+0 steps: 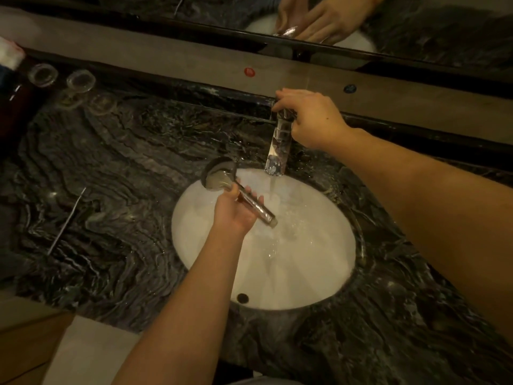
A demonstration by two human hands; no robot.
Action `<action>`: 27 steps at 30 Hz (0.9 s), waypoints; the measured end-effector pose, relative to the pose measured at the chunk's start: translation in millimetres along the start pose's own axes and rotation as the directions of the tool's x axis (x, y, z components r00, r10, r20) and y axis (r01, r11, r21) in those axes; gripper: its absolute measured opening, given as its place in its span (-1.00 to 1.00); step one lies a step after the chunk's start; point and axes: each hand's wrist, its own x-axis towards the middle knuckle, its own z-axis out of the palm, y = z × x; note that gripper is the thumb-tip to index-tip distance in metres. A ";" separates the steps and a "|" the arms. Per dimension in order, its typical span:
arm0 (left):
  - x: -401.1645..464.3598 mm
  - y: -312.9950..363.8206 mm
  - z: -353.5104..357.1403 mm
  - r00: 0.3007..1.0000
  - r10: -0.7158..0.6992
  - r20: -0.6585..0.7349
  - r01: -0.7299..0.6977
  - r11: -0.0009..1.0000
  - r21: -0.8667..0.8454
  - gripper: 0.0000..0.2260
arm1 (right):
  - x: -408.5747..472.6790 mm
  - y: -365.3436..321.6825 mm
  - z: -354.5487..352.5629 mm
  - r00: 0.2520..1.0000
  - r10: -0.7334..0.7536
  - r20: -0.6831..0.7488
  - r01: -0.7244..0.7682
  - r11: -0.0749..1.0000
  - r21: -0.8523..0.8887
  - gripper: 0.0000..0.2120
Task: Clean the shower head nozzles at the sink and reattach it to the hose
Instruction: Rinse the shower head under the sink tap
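Observation:
My left hand [236, 209] grips the handle of a chrome shower head [219, 175] over the left part of the white oval sink [319, 273]. Its round head points up and to the left, above the sink's rim, and the handle's open end points toward the water. My right hand [308, 115] holds the lever at the top of the chrome faucet [277, 145]. A stream of water [273, 195] runs from the spout into the basin, just right of the handle. No hose is in view.
Dark veined marble counter [125, 162] surrounds the sink. A thin metal rod [66, 220] lies on it at the left. Two clear glasses [80, 80] stand at the back left. A mirror [388, 18] runs along the back wall. The sink's overflow hole [242, 298] faces me.

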 end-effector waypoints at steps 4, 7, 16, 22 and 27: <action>-25.3 -12.6 -9.0 0.995 -0.094 0.014 0.089 0.974 0.207 -0.79 | 2.2 0.7 2.1 1.000 0.004 0.000 -0.004 1.000 -0.009 -0.46; -30.7 -25.9 -14.3 0.971 -0.229 0.067 0.202 0.938 0.281 -0.67 | 2.8 2.5 3.4 1.000 0.002 -0.002 -0.002 1.000 -0.010 -0.47; -31.0 -49.0 7.7 0.922 -0.350 0.166 0.292 0.909 0.297 -0.74 | 2.4 6.2 4.2 1.000 -0.017 0.002 0.017 1.000 -0.001 -0.52; -27.7 -50.4 7.7 0.959 -0.261 0.113 0.215 0.925 0.315 -0.81 | 1.6 5.2 2.5 1.000 -0.018 -0.001 0.018 1.000 0.007 -0.52; -20.6 -49.4 4.4 0.962 -0.258 0.086 0.211 0.907 0.364 -0.81 | -0.2 4.0 3.4 1.000 -0.022 -0.007 0.022 1.000 0.006 -0.52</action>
